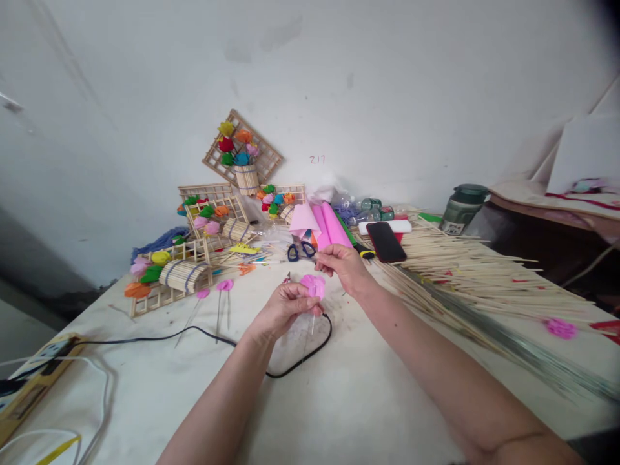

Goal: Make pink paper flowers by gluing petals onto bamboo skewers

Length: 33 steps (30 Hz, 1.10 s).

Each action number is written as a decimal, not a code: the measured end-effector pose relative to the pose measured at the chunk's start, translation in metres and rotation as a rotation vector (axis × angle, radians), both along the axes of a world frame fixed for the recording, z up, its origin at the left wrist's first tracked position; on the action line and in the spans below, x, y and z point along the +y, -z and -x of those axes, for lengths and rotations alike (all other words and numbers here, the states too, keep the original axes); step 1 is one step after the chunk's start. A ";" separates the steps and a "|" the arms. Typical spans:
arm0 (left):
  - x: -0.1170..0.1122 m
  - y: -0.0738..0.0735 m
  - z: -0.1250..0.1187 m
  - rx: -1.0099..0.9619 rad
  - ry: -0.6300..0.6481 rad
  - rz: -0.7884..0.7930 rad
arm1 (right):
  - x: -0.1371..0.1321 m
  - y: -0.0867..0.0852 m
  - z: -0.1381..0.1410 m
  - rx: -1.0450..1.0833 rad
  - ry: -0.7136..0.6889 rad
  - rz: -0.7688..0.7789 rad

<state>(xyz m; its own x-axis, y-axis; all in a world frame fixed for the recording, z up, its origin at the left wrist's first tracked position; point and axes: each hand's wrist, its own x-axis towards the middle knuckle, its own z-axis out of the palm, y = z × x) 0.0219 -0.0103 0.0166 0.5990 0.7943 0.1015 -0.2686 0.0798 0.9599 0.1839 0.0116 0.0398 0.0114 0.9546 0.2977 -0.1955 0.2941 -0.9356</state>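
My left hand (283,310) is closed around the base of a small pink paper flower (312,284) on a thin stick, held above the white table (339,400). My right hand (341,266) hovers just above and right of the flower, its fingers pinched on the flower's edge or a strip of its paper; I cannot make out which. Two finished pink flowers on sticks (223,287) lie on the table to the left.
A black cable (194,332) loops under my hands. At the back stand wooden lattice frames with colourful paper flowers (194,258), blue scissors (300,250), pink paper rolls (329,229), a black phone (386,242) and a green flask (462,208). A heap of bamboo sticks (475,271) spreads right.
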 end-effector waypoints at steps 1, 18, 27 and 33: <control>0.000 0.000 0.000 -0.006 0.001 -0.002 | 0.000 0.001 0.001 -0.001 0.013 -0.023; 0.007 -0.003 0.001 -0.058 -0.235 -0.051 | 0.000 0.013 0.005 -0.172 -0.210 0.080; 0.016 -0.001 0.009 -0.256 -0.387 0.119 | -0.007 -0.007 -0.005 -0.401 -0.113 -0.139; 0.020 0.002 0.011 -0.289 -0.421 0.183 | -0.020 -0.012 0.002 -0.665 -0.309 -0.068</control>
<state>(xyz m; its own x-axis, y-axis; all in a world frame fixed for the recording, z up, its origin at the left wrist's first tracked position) 0.0108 0.0093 0.0143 0.1936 0.9797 0.0520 -0.5641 0.0678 0.8229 0.1815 -0.0086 0.0514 -0.4589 0.8642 0.2064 0.3231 0.3788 -0.8672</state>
